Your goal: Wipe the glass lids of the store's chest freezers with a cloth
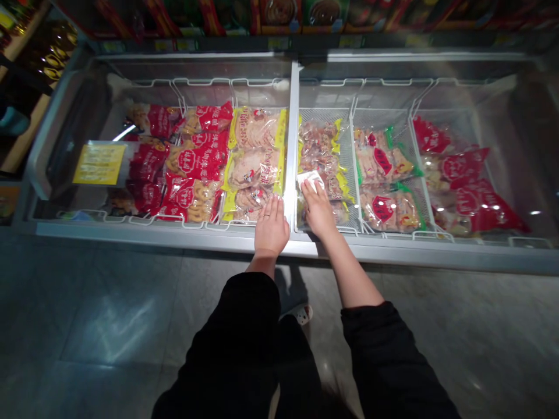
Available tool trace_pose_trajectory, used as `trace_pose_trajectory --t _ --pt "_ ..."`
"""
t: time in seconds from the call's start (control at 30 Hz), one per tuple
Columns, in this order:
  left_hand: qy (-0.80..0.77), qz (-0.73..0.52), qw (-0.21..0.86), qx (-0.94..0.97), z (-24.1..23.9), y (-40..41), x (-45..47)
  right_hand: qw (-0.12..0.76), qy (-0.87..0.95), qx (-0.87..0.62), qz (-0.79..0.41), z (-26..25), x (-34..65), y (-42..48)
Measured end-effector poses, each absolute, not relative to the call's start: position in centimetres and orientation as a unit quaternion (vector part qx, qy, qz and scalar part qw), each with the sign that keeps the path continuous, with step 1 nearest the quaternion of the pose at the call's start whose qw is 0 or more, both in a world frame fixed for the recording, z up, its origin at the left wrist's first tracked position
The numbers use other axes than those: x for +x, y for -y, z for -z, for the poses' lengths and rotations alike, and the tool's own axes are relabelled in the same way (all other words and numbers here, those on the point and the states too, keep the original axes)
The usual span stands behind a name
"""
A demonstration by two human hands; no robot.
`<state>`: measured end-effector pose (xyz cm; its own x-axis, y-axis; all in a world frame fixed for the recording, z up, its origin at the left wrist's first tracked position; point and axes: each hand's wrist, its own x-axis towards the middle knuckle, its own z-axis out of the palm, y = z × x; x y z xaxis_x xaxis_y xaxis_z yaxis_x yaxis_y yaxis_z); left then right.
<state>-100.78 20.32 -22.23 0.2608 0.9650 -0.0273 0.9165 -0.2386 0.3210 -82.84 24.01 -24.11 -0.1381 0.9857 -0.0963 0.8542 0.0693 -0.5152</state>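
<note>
My left hand [271, 227] lies flat on the glass near the front edge of a chest freezer [218, 235], its fingers stretched out and holding nothing. On the right glass lid [325, 96], my right hand [319, 208] presses a folded white tissue or cloth [311, 178] against the surface, close to the middle frame [293, 134]. Part of the white piece is hidden under the fingers. Beneath the glass by my left hand are bags of frozen food with yellow edges [257, 169]. Similar yellow-edged bags [322, 145] lie below my right hand.
White wire dividers [354, 151] separate the freezer's sections. Red bags [192, 163] fill the left side; green-edged bags [384, 160] and more red bags [476, 192] lie right. A yellow sign [99, 164] is at the left. Boxed goods [279, 13] stand behind. Grey tiles [109, 314] cover the floor.
</note>
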Motion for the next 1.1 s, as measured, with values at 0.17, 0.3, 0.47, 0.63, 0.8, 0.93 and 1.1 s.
trace_pose_trajectory --t 0.17,0.3,0.47,0.63,0.8,0.93,1.1 --pt "-0.601 -0.094 0.139 0.781 22.4 -20.3 -100.9 0.144 0.757 -0.582 -0.259 23.6 -82.9 -21.0" --pt "-0.603 -0.103 0.142 0.778 22.6 -20.2 -101.0 0.126 0.761 -0.585 -0.252 23.3 -80.3 -18.4" --pt "-0.602 -0.111 0.127 0.780 22.9 -20.1 -101.1 0.136 0.716 -0.650 -0.215 23.8 -79.9 -21.3" --pt "-0.602 -0.113 0.113 0.783 22.9 -20.1 -101.2 0.149 0.723 -0.636 -0.225 24.1 -83.1 -24.6" --pt "-0.602 -0.111 0.115 0.782 22.8 -20.1 -101.2 0.136 0.777 -0.564 -0.244 23.8 -81.7 -21.4" --pt "-0.601 -0.113 0.117 0.783 22.8 -20.1 -101.2 0.123 0.761 -0.600 -0.214 23.9 -78.6 -19.6" --pt "-0.594 -0.093 0.110 0.792 22.5 -20.1 -101.1 0.115 0.712 -0.664 -0.199 23.7 -80.2 -23.5"
